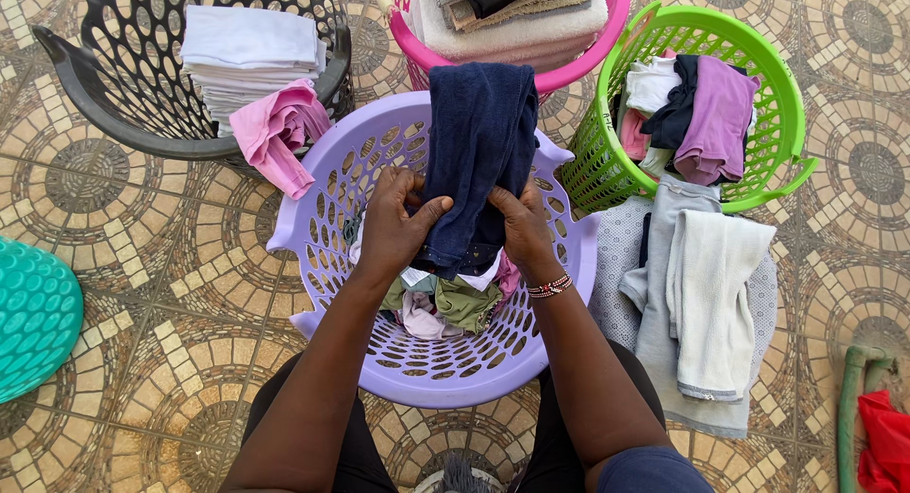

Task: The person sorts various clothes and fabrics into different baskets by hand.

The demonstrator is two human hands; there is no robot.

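Both my hands hold a dark navy garment (pixel 479 142) above a lilac laundry basket (pixel 332 209). My left hand (pixel 396 224) grips its lower left edge, thumb across the cloth. My right hand (pixel 523 229), with a beaded bracelet at the wrist, grips the lower right edge. The garment hangs folded lengthwise and stretches up over the basket's far rim. Under my hands, at the basket's bottom, lie an olive green piece (pixel 466 303) and pale pink and white pieces.
A black basket (pixel 95 104) at top left holds stacked white cloths and a pink garment (pixel 277 133). A pink basket (pixel 569 74) holds folded towels. A green basket (pixel 779 95) holds mixed clothes. Grey and white cloths (pixel 706 303) lie right. A teal object (pixel 33 318) sits left.
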